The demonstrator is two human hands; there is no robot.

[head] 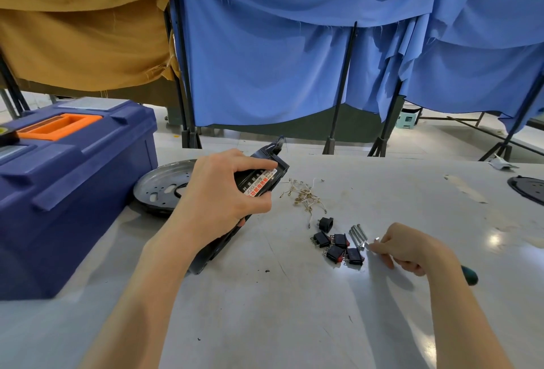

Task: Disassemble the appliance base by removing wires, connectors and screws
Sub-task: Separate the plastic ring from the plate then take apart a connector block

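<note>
My left hand [219,192] grips the black appliance base [262,174], which stands tilted on its edge on the grey table [265,309] and shows a label with red and white print. My right hand [407,248] rests on the table to the right, pinching a small silver screw [371,242] beside several long screws [357,236]. A green-handled screwdriver [470,276] is tucked in the same hand, its handle sticking out behind the wrist. Several black rocker switches [338,246] lie just left of the screws. A loose heap of thin wires [303,196] lies behind them.
A blue toolbox [67,192] with an orange handle fills the left side of the table. A round metal plate [164,186] lies behind my left hand. Another dark round part [528,187] sits at the right edge. Blue and tan cloths hang on stands behind.
</note>
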